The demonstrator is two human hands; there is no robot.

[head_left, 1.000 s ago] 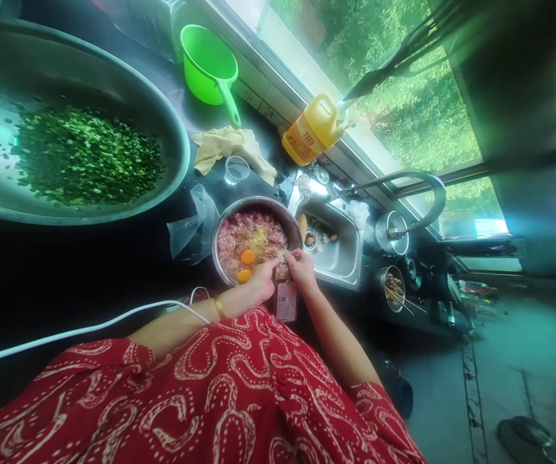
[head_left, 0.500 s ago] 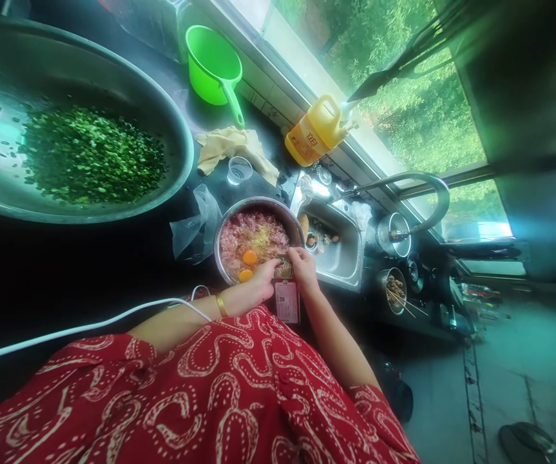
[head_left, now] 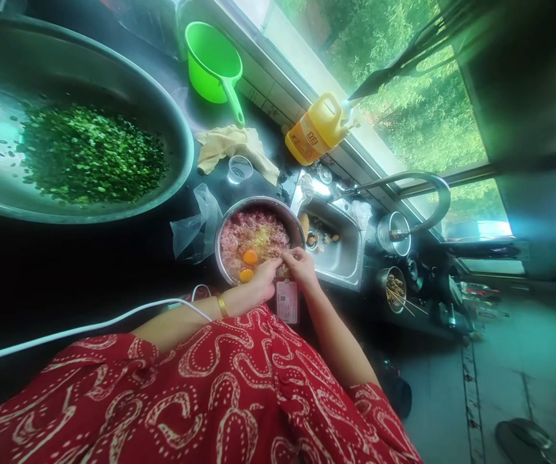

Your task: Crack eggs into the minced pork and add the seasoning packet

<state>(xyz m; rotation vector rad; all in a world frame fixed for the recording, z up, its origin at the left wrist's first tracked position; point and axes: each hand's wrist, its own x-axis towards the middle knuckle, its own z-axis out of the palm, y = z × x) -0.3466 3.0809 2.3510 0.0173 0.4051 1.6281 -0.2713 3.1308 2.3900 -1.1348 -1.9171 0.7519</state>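
Observation:
My left hand (head_left: 264, 281) and my right hand (head_left: 301, 268) meet at the near right rim of a metal bowl. Between them they grip the top of a dark red packet (head_left: 287, 303), its pale printed label facing up; its upper end is mostly covered by my fingers. Beneath my fingertips the bowl (head_left: 218, 248) contains pink minced meat (head_left: 239, 231) with two egg yolks (head_left: 249, 258) and a yellowish seasoning on it. Whether the packet is torn at the top cannot be made out.
A wide metal basin (head_left: 181, 174) of chopped greens (head_left: 94, 154) stands at left. Behind are a green dipper (head_left: 214, 64), a cloth (head_left: 232, 147), a clear cup (head_left: 239, 169) and a yellow jug (head_left: 314, 132). Eggshells lie in the sink (head_left: 340, 261). A white cable (head_left: 89, 325) crosses the lower left.
My right hand's fingers have shifted left along the packet's top, close to my left fingertips. Less of the packet's upper end shows now. The bowl's contents look the same.

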